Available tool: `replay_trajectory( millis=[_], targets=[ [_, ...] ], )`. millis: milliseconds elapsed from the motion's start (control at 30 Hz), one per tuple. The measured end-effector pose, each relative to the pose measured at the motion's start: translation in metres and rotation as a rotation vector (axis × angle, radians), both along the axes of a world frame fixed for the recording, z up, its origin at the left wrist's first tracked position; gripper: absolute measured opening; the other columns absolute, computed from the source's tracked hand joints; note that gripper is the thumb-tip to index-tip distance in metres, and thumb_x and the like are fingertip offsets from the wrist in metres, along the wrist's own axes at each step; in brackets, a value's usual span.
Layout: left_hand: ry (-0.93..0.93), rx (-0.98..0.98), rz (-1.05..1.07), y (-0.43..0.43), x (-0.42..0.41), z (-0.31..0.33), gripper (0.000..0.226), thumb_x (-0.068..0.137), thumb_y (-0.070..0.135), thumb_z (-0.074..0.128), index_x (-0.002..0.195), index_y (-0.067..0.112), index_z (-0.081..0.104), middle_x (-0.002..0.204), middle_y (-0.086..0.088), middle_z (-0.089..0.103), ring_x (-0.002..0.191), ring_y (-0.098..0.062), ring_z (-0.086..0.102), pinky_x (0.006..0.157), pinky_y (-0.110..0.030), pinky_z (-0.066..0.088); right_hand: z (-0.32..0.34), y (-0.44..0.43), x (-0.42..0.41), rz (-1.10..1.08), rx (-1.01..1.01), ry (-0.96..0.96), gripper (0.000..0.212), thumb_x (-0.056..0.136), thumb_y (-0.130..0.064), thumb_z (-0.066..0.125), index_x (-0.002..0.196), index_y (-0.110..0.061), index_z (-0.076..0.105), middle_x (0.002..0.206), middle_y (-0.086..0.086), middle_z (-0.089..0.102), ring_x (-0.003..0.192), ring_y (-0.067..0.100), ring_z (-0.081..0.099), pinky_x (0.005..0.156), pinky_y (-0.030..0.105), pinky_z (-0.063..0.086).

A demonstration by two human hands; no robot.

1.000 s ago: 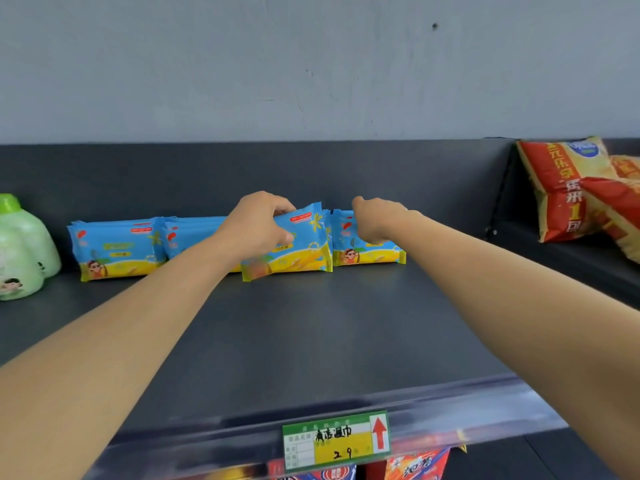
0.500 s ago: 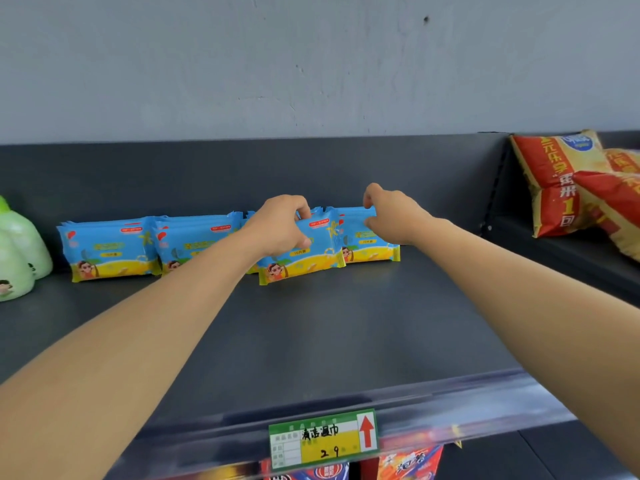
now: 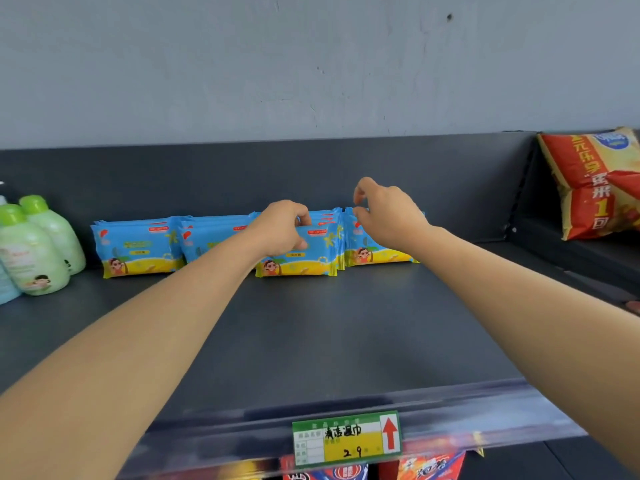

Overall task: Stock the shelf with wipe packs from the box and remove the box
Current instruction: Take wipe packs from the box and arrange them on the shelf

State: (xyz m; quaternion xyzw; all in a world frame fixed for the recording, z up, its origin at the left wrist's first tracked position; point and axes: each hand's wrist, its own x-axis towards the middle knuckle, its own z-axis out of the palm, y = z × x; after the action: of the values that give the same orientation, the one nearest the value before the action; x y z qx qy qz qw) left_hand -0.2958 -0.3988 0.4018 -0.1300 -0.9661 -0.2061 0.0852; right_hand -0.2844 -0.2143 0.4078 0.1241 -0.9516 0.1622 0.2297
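"What's different on your feed?"

"Starting at the lip: the price label (image 3: pixel 346 439) sits where it did, with the dark shelf (image 3: pixel 346 341) deck behind it. Further in, my left hand (image 3: pixel 282 228) keeps its grip on the front pack (image 3: pixel 311 258), thumb on the face and fingers curled over the top edge. That pack was leaning half a second ago. Now it stands square on the deck, touching the right-hand stack (image 3: pixel 381 254)."

"And the other hand?"

"My right hand (image 3: pixel 384 216) has come off that stack. It hovers just above it, fingers loosely curled, thumb and forefinger parted, holding nothing."

"So this one's placed?"

"I'd say so. The row of wipe packs (image 3: pixel 138 247) runs unbroken along the back panel, between the green bottles (image 3: pixel 34 247) and the red snack bag (image 3: pixel 588 181). I'd let go with the left next. The box isn't in my view, so I can't tell how many packs remain."
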Motion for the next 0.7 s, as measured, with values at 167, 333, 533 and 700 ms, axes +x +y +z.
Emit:
replay_trajectory(
  millis=[167, 333, 533, 700],
  targets=[
    [0.162, -0.05, 0.025, 0.01, -0.004, -0.01, 0.039, 0.081, 0.018, 0.072, 0.117, 0.017, 0.06, 0.116, -0.005, 0.052, 0.115, -0.023, 0.046, 0.093, -0.034, 0.039, -0.002, 0.008, 0.002, -0.009, -0.016, 0.059, 0.016, 0.093, -0.014, 0.044, 0.106, -0.008, 0.049, 0.056, -0.003, 0.04, 0.049, 0.015, 0.036, 0.047, 0.028, 0.029],
    [0.262, -0.108, 0.063, 0.01, -0.001, -0.014, 0.044, 0.08, 0.025, 0.072, 0.116, 0.016, 0.05, 0.121, -0.004, 0.05, 0.114, -0.023, 0.042, 0.097, -0.037, 0.034, -0.009, 0.017, 0.01, -0.025, -0.034, 0.053, 0.017, 0.092, -0.015, 0.043, 0.108, -0.01, 0.049, 0.064, 0.002, 0.051, 0.054, 0.02, 0.039, 0.056, 0.03, 0.035],
    [0.351, -0.132, 0.068, 0.029, 0.026, 0.001, 0.044, 0.086, 0.023, 0.066, 0.126, 0.018, 0.048, 0.13, -0.004, 0.048, 0.122, -0.024, 0.039, 0.1, -0.038, 0.032, -0.018, 0.03, 0.032, -0.03, -0.033, 0.05, 0.017, 0.092, -0.018, 0.045, 0.108, -0.012, 0.05, 0.059, 0.001, 0.047, 0.06, 0.024, 0.046, 0.06, 0.03, 0.035],
    [0.339, 0.01, -0.218, 0.094, 0.084, 0.005, 0.027, 0.086, 0.015, 0.061, 0.112, 0.016, 0.058, 0.115, -0.003, 0.057, 0.109, -0.024, 0.048, 0.096, -0.038, 0.039, -0.028, 0.065, 0.078, -0.052, 0.002, 0.025, 0.02, 0.093, -0.019, 0.047, 0.103, -0.011, 0.062, 0.092, 0.005, 0.065, 0.092, 0.028, 0.058, 0.079, 0.033, 0.042]
  ],
)
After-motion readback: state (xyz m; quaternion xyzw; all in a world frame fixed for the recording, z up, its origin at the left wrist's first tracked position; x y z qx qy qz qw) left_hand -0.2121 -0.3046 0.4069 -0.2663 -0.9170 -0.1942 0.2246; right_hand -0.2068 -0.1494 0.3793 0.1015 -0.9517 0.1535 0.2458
